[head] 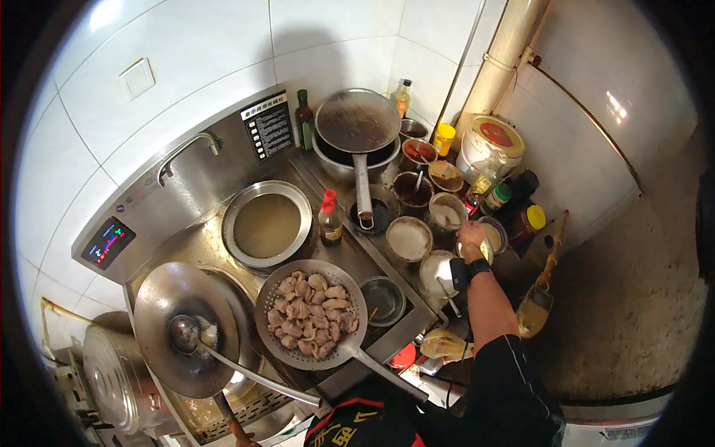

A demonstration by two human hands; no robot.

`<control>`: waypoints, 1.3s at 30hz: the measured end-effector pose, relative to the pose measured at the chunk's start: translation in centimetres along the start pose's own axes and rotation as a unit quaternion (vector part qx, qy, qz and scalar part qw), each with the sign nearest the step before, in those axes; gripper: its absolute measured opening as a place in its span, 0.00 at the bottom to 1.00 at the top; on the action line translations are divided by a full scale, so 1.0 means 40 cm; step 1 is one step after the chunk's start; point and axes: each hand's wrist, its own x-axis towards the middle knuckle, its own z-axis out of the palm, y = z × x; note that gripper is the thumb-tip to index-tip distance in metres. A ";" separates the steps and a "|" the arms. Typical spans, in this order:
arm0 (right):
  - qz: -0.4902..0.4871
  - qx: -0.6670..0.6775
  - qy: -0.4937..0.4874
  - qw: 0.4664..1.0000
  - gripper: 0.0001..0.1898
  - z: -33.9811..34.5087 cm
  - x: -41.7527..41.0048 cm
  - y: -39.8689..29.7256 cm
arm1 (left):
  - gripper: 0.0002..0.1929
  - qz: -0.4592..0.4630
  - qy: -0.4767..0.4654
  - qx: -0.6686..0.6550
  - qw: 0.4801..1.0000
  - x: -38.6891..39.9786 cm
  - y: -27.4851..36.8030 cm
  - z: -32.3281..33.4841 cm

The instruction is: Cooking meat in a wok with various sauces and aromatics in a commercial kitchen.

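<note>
My right hand [471, 234] reaches over the seasoning bowls at the right, above a small metal container; its fingers point away and what they touch is hidden. At the bottom edge my left hand [243, 436] grips the dark handle of a wok [162, 296], which is tilted over the burner. A long-handled metal ladle [184, 334] rests in the wok beside some pale, shiny matter. Pieces of meat [313, 313] fill a perforated metal strainer [357, 335] right of the wok. Behind stands a metal basin of cloudy liquid [265, 226].
Bowls of white seasoning [409, 239], dark sauce and red paste crowd the right side. Two red-capped bottles [330, 223] stand mid-stove. Farther back, a strainer [357, 120] lies on a pot. A lidded white bucket [491, 145] is by the pipe, a large lidded pot [111, 380] at lower left.
</note>
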 end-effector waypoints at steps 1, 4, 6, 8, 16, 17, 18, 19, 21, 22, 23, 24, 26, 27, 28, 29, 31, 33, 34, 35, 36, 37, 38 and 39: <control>0.020 0.040 0.043 0.998 0.11 -0.020 0.008 0.004 | 0.21 0.001 -0.007 -0.002 1.000 0.003 -0.001 0.000; 0.071 0.172 0.062 0.981 0.08 -0.038 0.008 -0.001 | 0.21 0.014 -0.017 -0.009 1.000 -0.002 0.003 -0.001; 0.072 0.217 0.026 0.973 0.07 -0.024 -0.021 -0.012 | 0.20 0.031 -0.017 -0.028 0.999 -0.034 0.003 -0.008; -0.144 -0.157 0.067 0.975 0.08 -0.050 0.012 0.014 | 0.19 0.049 -0.009 -0.003 0.999 -0.025 -0.001 -0.009; -0.277 0.034 0.005 0.960 0.12 -0.207 -0.064 -0.181 | 0.27 0.002 0.019 0.041 0.999 -0.016 0.066 0.049; -0.072 0.330 -0.079 0.938 0.11 -0.212 -0.106 -0.245 | 0.26 0.007 0.013 0.055 0.998 -0.013 0.082 0.065; -0.092 0.335 -0.096 0.933 0.11 -0.190 -0.185 -0.323 | 0.23 0.010 0.019 0.033 0.999 -0.021 0.073 0.059; -0.116 0.340 -0.107 0.927 0.11 -0.173 -0.273 -0.405 | 0.20 0.015 0.017 0.012 1.000 -0.024 0.067 0.054; -0.105 0.316 -0.121 0.935 0.11 -0.140 -0.402 -0.534 | 0.18 0.030 0.025 0.005 0.999 -0.028 0.061 0.047; -0.127 0.337 -0.148 0.921 0.11 -0.112 -0.466 -0.584 | 0.17 0.039 0.015 0.001 0.999 -0.029 0.056 0.039; -0.150 0.356 -0.173 0.906 0.11 -0.089 -0.529 -0.631 | 0.16 0.048 0.002 -0.002 0.999 -0.028 0.051 0.033; -0.145 0.359 -0.207 0.899 0.11 -0.049 -0.578 -0.652 | 0.14 0.055 0.008 0.013 0.998 -0.030 0.049 0.035; -0.155 0.335 -0.275 0.888 0.10 0.051 -0.725 -0.697 | 0.14 0.050 0.015 0.012 0.999 -0.022 0.021 0.016; -0.172 0.308 -0.308 0.883 0.10 0.097 -0.828 -0.720 | 0.13 0.040 0.018 0.014 0.999 -0.021 0.009 0.007; -0.190 0.290 -0.339 0.875 0.11 0.151 -0.917 -0.717 | 0.14 0.066 0.011 0.015 0.998 -0.033 0.005 0.002; -0.208 0.272 -0.369 0.864 0.11 0.212 -0.995 -0.703 | 0.14 0.071 0.015 0.008 0.997 -0.045 0.007 -0.001; -0.325 0.096 -0.382 0.859 0.10 0.382 -1.061 -0.610 | 0.16 0.084 0.029 0.017 0.996 -0.059 0.017 0.001; -0.554 0.180 -0.401 0.707 0.14 0.600 -1.055 -0.427 | 0.18 0.095 -0.004 0.040 0.995 -0.032 0.039 0.015; -0.661 0.115 -0.398 0.626 0.14 0.608 -1.192 -0.422 | 0.16 0.087 0.017 0.009 0.996 -0.059 0.040 -0.002; -0.756 0.039 -0.369 0.539 0.14 0.549 -1.319 -0.449 | 0.14 0.078 0.017 -0.016 0.997 -0.076 0.050 -0.008; -0.754 0.031 -0.366 0.546 0.14 0.509 -1.340 -0.477 | 0.13 0.086 0.012 -0.011 0.996 -0.087 0.072 -0.001; -0.744 -0.025 -0.370 0.556 0.16 0.475 -1.339 -0.503 | 0.13 0.081 -0.001 -0.002 0.997 -0.084 0.076 0.000; -0.729 -0.087 -0.368 0.570 0.17 0.437 -1.322 -0.523 | 0.12 0.084 -0.004 -0.005 0.996 -0.071 0.074 0.000; -0.719 -0.107 -0.350 0.590 0.17 0.392 -1.301 -0.544 | 0.12 0.086 -0.016 -0.004 0.996 -0.053 0.073 0.002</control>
